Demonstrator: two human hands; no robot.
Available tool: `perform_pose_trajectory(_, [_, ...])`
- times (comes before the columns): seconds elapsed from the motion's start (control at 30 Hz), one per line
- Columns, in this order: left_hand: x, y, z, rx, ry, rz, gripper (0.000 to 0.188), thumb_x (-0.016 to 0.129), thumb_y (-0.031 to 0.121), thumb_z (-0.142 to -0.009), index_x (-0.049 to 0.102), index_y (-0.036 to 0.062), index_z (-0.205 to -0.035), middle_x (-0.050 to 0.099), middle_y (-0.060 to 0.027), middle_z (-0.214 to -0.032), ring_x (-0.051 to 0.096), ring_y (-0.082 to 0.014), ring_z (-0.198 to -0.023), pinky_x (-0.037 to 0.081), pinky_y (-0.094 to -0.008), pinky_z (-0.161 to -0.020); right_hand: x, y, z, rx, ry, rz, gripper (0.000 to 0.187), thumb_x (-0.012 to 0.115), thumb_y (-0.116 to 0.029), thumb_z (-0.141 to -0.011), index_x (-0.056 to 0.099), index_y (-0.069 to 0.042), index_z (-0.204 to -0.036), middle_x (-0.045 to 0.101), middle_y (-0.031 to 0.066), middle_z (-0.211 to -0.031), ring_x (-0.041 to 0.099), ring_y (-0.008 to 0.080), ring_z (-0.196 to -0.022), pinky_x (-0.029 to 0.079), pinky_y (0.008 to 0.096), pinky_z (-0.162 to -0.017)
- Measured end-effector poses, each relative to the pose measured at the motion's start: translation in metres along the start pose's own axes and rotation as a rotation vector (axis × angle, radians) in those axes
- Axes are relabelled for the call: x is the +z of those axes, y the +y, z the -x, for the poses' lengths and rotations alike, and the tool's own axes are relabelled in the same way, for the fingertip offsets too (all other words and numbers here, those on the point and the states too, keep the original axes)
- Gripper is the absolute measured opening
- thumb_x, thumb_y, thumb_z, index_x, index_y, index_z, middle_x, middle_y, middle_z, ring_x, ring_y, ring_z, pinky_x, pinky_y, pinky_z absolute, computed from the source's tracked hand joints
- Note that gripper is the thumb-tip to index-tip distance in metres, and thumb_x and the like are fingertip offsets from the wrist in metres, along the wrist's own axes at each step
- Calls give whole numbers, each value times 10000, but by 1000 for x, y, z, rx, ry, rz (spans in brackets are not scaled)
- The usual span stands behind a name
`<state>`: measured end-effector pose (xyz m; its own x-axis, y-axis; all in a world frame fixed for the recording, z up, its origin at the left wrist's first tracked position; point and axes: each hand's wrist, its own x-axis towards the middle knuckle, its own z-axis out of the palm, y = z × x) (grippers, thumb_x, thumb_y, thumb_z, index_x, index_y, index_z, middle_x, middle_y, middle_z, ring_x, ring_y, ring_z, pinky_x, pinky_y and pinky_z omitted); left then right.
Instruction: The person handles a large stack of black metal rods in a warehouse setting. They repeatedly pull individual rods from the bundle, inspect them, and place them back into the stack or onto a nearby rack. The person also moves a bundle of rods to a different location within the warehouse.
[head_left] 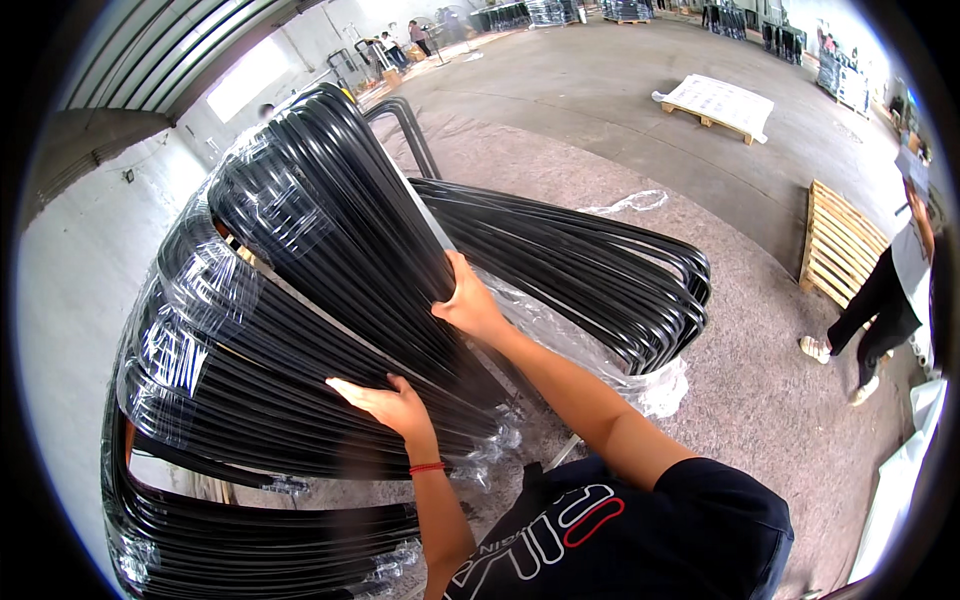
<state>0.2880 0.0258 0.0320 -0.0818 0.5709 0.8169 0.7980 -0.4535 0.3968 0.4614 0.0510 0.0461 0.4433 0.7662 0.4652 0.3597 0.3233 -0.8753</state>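
Standing toward eleven o'clock, the tube bundle (350,215) could topple if pushed unevenly; the right hand (474,305) has its grip around one edge, the left hand (394,408), toward seven o'clock, spreads unclenched.

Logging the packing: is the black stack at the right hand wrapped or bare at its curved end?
Wrapped there: shiny, wrinkled film shows on the stack. Whether film covers its middle, I cannot tell.

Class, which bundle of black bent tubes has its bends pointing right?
The bundle right of the right hand; other bundles have bends pointing left or up.
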Motion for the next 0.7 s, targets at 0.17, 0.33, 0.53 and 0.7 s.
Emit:
perform_pose_trajectory(0.17, [-1, 1, 0, 2, -2, 8, 823, 533, -74, -700, 0, -80, -1327, 62, -270, -1378, 122, -398, -1280, 189, -439, -1056, 2, 8, -3, -30, -15, -38, 770, 663, -143, -583, 295, -14, -1247, 414, 194, -1214, 417, 348, -1121, 362, 373, -926])
perform_pose_trajectory(0.33, [1, -1, 1, 1, 31, 14, 798, 536, -36, -691, 47, -106, -1318, 100, -282, -1376, 164, -396, -1272, 180, -426, -1053, 1, 7, -2, -52, -10, -35, 757, 652, -137, -583, 298, -10, -1241, 413, 195, -1211, 413, 347, -1124, 357, 371, -931])
perform_pose_trajectory(0.53, [1, 0, 0, -9, 11, 27, 817, 536, -63, -692, 19, -91, -1324, 72, -274, -1379, 129, -392, -1281, 176, -432, -1057, 0, 4, -1, -46, 2, -4, 756, 648, -137, -582, 298, -4, -1239, 411, 199, -1207, 413, 347, -1122, 356, 371, -931])
perform_pose_trajectory(0.7, [2, -3, 1, -2, 31, 24, 798, 536, -28, -695, 47, -99, -1322, 95, -278, -1377, 146, -392, -1278, 172, -428, -1056, -1, 1, 0, -56, 3, -8, 752, 643, -141, -585, 298, -1, -1238, 409, 197, -1207, 414, 347, -1119, 358, 372, -930])
